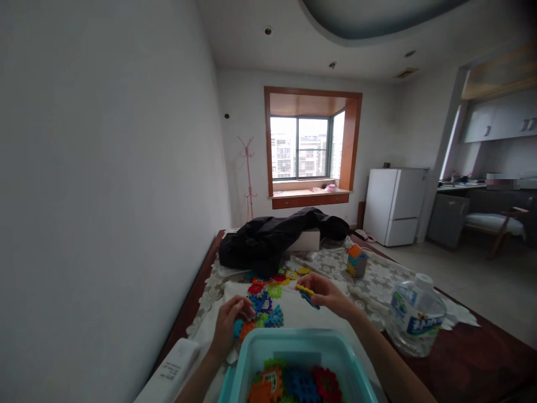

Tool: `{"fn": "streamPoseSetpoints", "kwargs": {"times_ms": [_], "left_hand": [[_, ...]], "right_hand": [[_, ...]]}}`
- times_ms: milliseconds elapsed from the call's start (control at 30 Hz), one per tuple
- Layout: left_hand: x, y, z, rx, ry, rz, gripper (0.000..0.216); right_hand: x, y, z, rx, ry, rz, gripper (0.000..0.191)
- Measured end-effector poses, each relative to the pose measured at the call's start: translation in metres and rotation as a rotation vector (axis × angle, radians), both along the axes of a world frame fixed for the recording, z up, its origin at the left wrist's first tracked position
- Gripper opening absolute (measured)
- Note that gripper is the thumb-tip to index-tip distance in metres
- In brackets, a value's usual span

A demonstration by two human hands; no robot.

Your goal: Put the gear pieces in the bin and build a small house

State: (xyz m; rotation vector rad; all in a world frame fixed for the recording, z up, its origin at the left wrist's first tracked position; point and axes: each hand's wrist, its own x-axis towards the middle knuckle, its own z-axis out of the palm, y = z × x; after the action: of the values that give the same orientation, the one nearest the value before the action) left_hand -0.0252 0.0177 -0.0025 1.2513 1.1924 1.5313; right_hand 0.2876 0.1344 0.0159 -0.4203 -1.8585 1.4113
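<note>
My right hand [325, 294] is closed on interlocking plastic puzzle pieces, a yellow one [305, 289] with a blue one [310, 299] below it, held above the white cloth. My left hand [230, 320] is at the left edge of a loose spread of similar pieces, fingers loosely bent and apart, close to a blue piece [257, 304]. No held piece shows in it. Around it lie a purple piece [267, 304], a light blue piece [275, 317] and an orange piece [246, 330]. Farther back are a red piece [255, 288] and a green piece [274, 291].
A turquoise bin [293, 336] with several pieces stands nearest me. To the right are a large clear plastic bottle [417, 319] and a small assembled block box [356, 262]. A black cloth [272, 238] covers the far side. A white box [168, 369] lies left.
</note>
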Motion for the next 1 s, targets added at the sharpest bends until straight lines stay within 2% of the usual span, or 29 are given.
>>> {"fn": "streamPoseSetpoints", "kwargs": {"times_ms": [100,167,200,233,300,367,467,567,700,867,1000], "left_hand": [[-0.024,0.009,0.002,0.055,0.342,0.267,0.029],[-0.035,0.012,0.001,0.021,0.604,0.373,0.023],[-0.038,0.013,0.000,0.001,0.716,0.406,0.020],[-0.040,0.014,-0.002,-0.014,0.804,0.420,0.019],[-0.038,0.013,-0.005,-0.035,0.911,0.407,0.023],[-0.034,0.011,-0.008,-0.060,0.965,0.357,0.032],[-0.026,0.008,-0.011,-0.094,1.011,0.294,0.048],[-0.019,0.006,-0.016,-0.111,0.959,0.230,0.051],[-0.013,0.007,-0.022,-0.077,0.832,0.131,0.044],[-0.009,0.005,-0.020,-0.050,0.750,0.020,0.042],[-0.007,0.003,-0.019,-0.033,0.685,-0.101,0.044]], "right_hand": [[0.002,-0.019,0.031,0.053,-0.073,0.235,0.061],[-0.003,-0.023,0.039,0.074,-0.121,0.360,0.066],[-0.008,-0.022,0.038,0.070,-0.119,0.376,0.071],[-0.014,-0.018,0.033,0.060,-0.110,0.355,0.075],[-0.030,-0.006,0.012,0.056,-0.116,0.201,0.076],[-0.047,0.005,-0.015,0.133,-0.233,0.009,0.058],[-0.066,0.011,-0.052,0.306,-0.368,-0.170,0.033],[-0.074,0.002,-0.070,0.481,-0.411,-0.154,0.044],[-0.073,-0.011,-0.069,0.581,-0.501,-0.091,0.049],[-0.068,-0.016,-0.063,0.548,-0.504,-0.156,0.056],[-0.068,-0.015,-0.065,0.544,-0.506,-0.107,0.062]]}}
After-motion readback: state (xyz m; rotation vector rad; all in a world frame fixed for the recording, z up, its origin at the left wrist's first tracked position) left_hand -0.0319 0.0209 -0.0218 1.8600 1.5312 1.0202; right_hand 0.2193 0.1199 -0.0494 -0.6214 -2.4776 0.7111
